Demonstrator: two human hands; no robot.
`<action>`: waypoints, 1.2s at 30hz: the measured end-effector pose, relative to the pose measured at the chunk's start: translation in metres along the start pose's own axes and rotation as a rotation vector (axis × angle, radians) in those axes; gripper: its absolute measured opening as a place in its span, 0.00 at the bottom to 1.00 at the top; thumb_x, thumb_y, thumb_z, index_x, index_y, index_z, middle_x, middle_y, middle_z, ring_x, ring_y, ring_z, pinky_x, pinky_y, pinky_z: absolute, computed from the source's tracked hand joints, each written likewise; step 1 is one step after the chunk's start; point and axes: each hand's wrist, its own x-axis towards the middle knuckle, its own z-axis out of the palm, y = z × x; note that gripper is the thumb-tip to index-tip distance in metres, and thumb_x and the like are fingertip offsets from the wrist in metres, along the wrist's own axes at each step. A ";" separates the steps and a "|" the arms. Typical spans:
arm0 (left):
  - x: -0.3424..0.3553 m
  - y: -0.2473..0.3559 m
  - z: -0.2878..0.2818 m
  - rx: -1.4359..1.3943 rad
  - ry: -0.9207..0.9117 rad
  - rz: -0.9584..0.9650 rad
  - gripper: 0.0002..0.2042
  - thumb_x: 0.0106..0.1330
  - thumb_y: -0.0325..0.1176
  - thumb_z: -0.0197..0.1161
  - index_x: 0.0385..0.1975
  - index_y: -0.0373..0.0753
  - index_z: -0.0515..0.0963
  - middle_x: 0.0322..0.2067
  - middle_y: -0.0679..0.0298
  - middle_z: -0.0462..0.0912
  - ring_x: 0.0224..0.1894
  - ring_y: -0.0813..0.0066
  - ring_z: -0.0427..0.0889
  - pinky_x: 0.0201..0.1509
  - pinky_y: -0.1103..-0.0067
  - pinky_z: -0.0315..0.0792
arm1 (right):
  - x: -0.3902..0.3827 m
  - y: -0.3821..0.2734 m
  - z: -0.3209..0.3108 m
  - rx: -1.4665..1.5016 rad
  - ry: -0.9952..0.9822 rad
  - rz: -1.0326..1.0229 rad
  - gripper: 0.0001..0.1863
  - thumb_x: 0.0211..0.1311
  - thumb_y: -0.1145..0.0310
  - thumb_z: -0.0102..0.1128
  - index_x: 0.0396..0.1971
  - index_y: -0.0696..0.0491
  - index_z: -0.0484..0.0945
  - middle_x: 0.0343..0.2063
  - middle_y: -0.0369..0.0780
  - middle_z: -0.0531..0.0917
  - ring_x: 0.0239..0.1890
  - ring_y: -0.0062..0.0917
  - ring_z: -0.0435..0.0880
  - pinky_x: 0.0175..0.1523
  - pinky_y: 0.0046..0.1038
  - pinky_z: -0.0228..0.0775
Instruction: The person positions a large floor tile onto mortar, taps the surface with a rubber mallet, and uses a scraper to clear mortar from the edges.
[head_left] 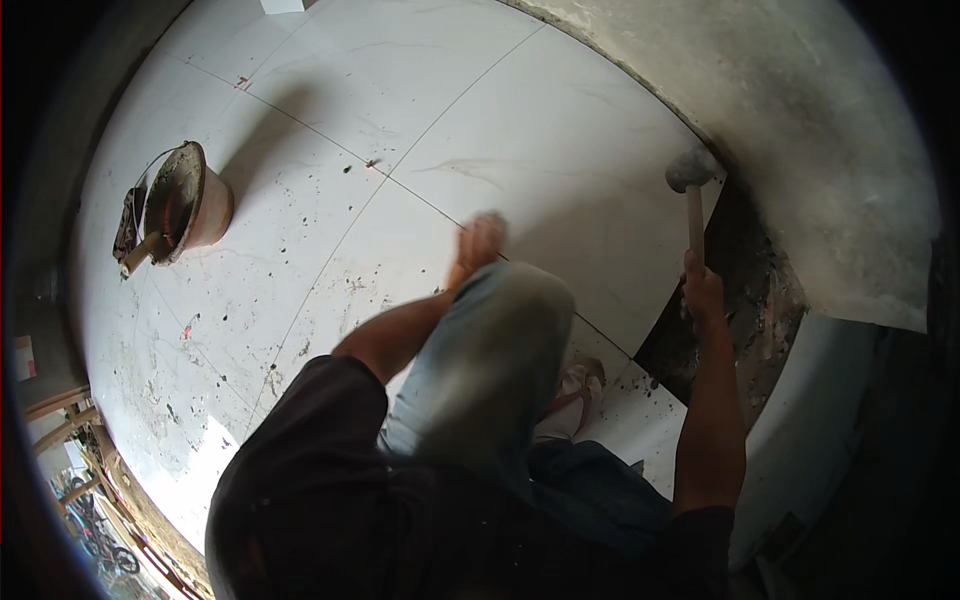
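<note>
My right hand (703, 295) is wrapped round the wooden handle of a mallet (696, 215). The mallet's dark, rounded head (690, 171) is above the far right part of a large white tile (590, 190), close to the wall; whether it touches the tile I cannot tell. Just beyond my bent knee, my left hand (480, 240) is low over the tiles, near a joint line. Its fingers are blurred and partly turned away, so their grip does not show.
A mortar-smeared bucket (210, 205) with a wooden handle sticking out stands at the left. Dark crumbs and small red pieces (243, 82) dot the tiled floor. Along the concrete wall (800, 130) at right runs an untiled dark strip (735, 300) of rough ground. Timber (65, 410) lies far left.
</note>
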 end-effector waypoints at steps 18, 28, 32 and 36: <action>0.128 -0.037 0.030 -0.587 -0.797 -0.205 0.37 0.66 0.62 0.39 0.72 0.53 0.43 0.73 0.61 0.39 0.75 0.59 0.33 0.71 0.48 0.29 | -0.029 0.011 0.080 0.244 0.126 -0.156 0.25 0.68 0.49 0.49 0.38 0.61 0.73 0.18 0.39 0.75 0.18 0.23 0.76 0.25 0.27 0.67; 0.119 -0.032 0.054 -0.546 -0.768 -0.169 0.36 0.67 0.58 0.38 0.72 0.52 0.42 0.73 0.62 0.36 0.75 0.62 0.29 0.71 0.47 0.25 | 0.002 0.015 0.107 0.007 0.199 -0.106 0.25 0.66 0.49 0.52 0.29 0.62 0.76 0.21 0.48 0.80 0.27 0.40 0.82 0.38 0.37 0.73; 0.113 -0.032 0.064 -0.686 -0.524 0.141 0.34 0.66 0.58 0.42 0.71 0.53 0.48 0.72 0.59 0.41 0.74 0.58 0.34 0.71 0.48 0.29 | 0.014 0.065 0.110 -0.439 0.056 -0.051 0.22 0.63 0.53 0.55 0.29 0.61 0.76 0.20 0.49 0.81 0.27 0.42 0.83 0.37 0.37 0.73; 0.136 -0.047 0.036 -0.725 -0.649 0.943 0.39 0.62 0.66 0.44 0.71 0.58 0.44 0.73 0.66 0.29 0.74 0.63 0.24 0.72 0.49 0.27 | 0.007 0.076 0.115 -0.233 0.163 -0.107 0.17 0.59 0.59 0.58 0.27 0.60 0.76 0.20 0.51 0.80 0.29 0.46 0.83 0.36 0.40 0.73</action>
